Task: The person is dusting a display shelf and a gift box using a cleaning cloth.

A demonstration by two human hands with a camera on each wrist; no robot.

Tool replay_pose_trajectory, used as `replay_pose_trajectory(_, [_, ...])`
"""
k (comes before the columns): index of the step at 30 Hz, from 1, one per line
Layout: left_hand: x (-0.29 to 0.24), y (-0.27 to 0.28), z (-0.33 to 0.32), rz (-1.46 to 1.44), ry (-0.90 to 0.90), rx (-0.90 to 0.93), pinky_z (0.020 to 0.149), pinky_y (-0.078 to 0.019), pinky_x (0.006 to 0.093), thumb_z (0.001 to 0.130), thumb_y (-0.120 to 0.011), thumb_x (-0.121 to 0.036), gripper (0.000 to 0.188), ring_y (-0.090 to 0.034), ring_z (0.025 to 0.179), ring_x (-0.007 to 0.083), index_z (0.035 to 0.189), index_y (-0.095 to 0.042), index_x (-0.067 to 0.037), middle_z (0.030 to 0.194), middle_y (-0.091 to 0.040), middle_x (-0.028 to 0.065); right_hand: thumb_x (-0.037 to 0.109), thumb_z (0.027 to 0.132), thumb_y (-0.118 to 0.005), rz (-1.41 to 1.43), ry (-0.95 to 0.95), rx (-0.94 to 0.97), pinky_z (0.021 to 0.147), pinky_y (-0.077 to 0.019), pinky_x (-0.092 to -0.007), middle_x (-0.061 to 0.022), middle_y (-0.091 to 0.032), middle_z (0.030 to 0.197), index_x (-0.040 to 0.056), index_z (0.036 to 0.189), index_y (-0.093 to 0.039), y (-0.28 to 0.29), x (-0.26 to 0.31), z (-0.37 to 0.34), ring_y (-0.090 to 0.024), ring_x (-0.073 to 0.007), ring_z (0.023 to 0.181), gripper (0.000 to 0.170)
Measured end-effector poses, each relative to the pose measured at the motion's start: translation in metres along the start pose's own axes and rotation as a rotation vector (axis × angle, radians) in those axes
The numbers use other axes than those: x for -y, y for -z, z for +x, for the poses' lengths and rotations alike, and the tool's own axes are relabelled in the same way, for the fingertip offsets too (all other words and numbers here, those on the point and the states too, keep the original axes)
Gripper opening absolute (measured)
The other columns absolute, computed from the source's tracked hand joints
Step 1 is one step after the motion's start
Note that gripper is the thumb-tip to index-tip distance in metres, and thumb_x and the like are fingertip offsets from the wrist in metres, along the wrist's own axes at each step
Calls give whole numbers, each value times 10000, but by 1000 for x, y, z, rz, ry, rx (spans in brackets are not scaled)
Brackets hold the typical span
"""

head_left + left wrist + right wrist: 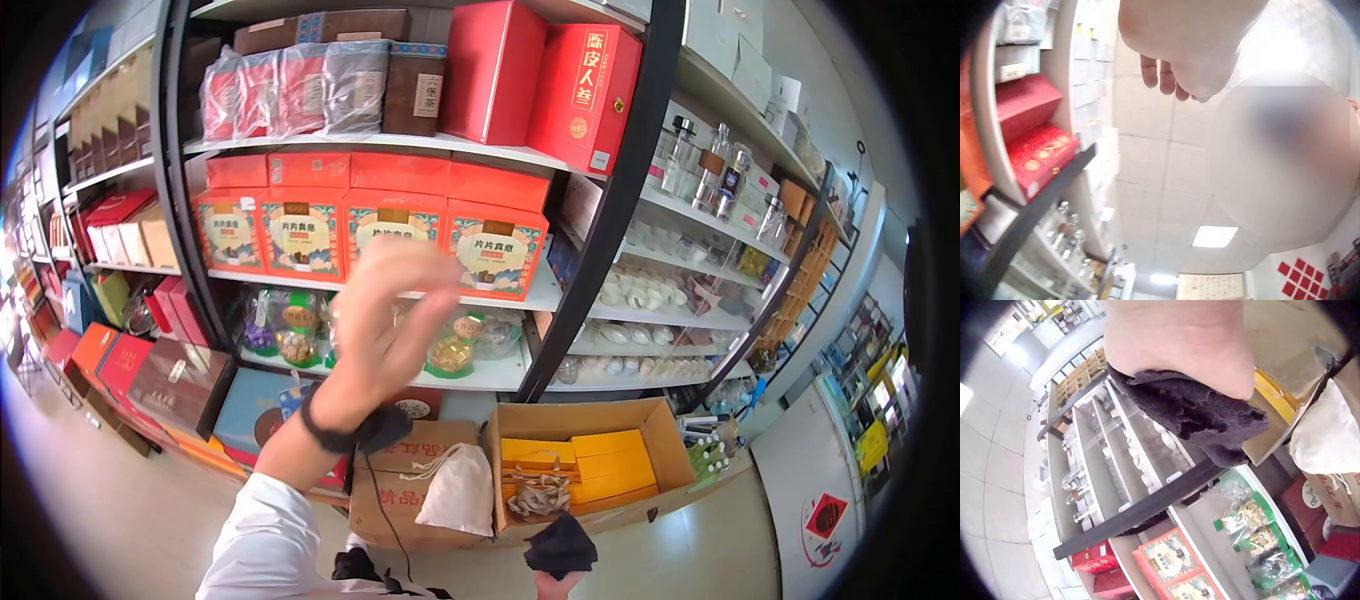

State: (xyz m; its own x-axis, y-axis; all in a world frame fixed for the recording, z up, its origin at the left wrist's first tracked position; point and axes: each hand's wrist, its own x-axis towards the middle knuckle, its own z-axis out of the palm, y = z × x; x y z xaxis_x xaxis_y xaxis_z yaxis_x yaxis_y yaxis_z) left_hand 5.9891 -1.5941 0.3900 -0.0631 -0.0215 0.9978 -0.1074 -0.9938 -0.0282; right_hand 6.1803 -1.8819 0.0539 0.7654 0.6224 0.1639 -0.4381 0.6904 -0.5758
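Observation:
My left hand point(385, 310) is raised before the shelves in the head view, blurred, its fingers loosely bent and holding nothing. A black band point(350, 425) circles that wrist. In the left wrist view the left hand point(1191, 37) hangs at the top with several fingertips showing. Low in the head view, my right hand point(556, 582) grips a dark cloth point(561, 546) in front of the open carton. The right wrist view shows the bunched cloth point(1191, 412) against the right hand point(1179, 344), whose fingers are hidden.
Red-orange boxes point(400, 218) line the middle shelf, with bagged items point(298, 335) below. A carton point(670, 450) holding yellow boxes point(612, 465) stands low, beside a white drawstring bag point(458, 490) on brown cartons point(385, 500). Glass bottles point(712, 165) fill the right shelves.

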Motion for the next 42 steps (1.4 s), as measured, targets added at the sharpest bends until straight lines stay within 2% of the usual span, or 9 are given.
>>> replay_pose_trajectory(2, [52, -25, -19, -5, 307, 111, 738, -475, 378, 892, -603, -111, 118, -607, 845, 245, 947, -603, -7, 921, -633, 120, 295, 956, -450, 768, -364, -355, 773, -538, -431, -182, -673, 959, -69, 1191, -550, 9, 3, 6, -654, -303, 818, 445])
replay_pose_trajectory(3, [85, -31, -33, 26, 277, 217, 755, -481, 384, 885, -610, -111, 120, -608, 855, 260, 948, -600, -10, 929, -637, 122, 244, 978, -400, 203, -156, -561, 880, -507, -371, -115, -654, 1049, -60, 1273, -509, -8, 2, -5, -622, -215, 917, 437])
replay_pose_trajectory(5, [142, -43, -60, 84, 235, 398, 781, -484, 396, 868, -617, -104, 122, -603, 884, 285, 948, -596, -14, 947, -636, 120, 242, 976, -398, 564, -206, -78, 907, -495, -353, -84, -630, 1123, -59, 1292, -492, 26, -15, -1, -591, -188, 991, 446])
replay_pose_trajectory(7, [182, -54, -80, 137, 206, 555, 802, -480, 407, 850, -620, -90, 123, -591, 921, 305, 944, -593, -16, 967, -628, 113, 235, 970, -402, 392, -93, -375, 963, -461, -316, -46, -618, 1174, -50, 1311, -476, -17, -23, -6, -565, -143, 1046, 451])
replay_pose_trajectory(17, [316, -126, -30, 477, -189, 520, 1008, -395, 426, 817, -613, -205, 389, -497, 1169, 332, 1125, -523, 14, 1210, -554, 174, 273, 989, -344, 259, 1, -531, 1124, -298, -372, -98, -461, 1415, -12, 1382, -417, -84, -78, -4, -423, -208, 1288, 492])
replay_pose_trajectory(25, [358, -162, -18, 825, 124, 828, 1117, -273, 463, 797, -658, -460, 757, -399, 1322, 302, 1358, -428, -7, 1379, -470, 170, 341, 991, -343, 215, 33, -853, 1140, -275, -477, -147, -405, 1467, 0, 1403, -400, -126, -92, -2, -360, -286, 1363, 537])
replay_pose_trajectory(28, [357, -162, -16, 834, 159, 899, 1125, -259, 482, 784, -672, -474, 776, -375, 1344, 294, 1374, -423, -35, 1408, -449, 146, 358, 989, -360, 235, 28, -694, 1133, -282, -494, -150, -422, 1455, 10, 1404, -405, -104, -95, -12, -372, -304, 1354, 543])
replay_pose_trajectory(31, [362, -160, -17, 837, 155, 922, 1121, -263, 490, 797, -664, -447, 755, -377, 1342, 296, 1381, -412, -40, 1411, -444, 145, 362, 986, -381, 882, -74, -385, 1139, -271, -492, -152, -433, 1446, 16, 1406, -405, -65, -90, -11, -383, -320, 1345, 545])
replay_pose_trajectory(42, [286, -188, 36, 499, 47, 1395, 926, -477, 465, 816, -606, -422, 586, -536, 1174, 349, 1264, -528, -52, 1210, -587, 189, 392, 980, -380, -110, -317, -119, 974, -435, -422, -125, -541, 1287, 29, 1317, -462, -70, -192, 27, -545, -237, 1135, 502])
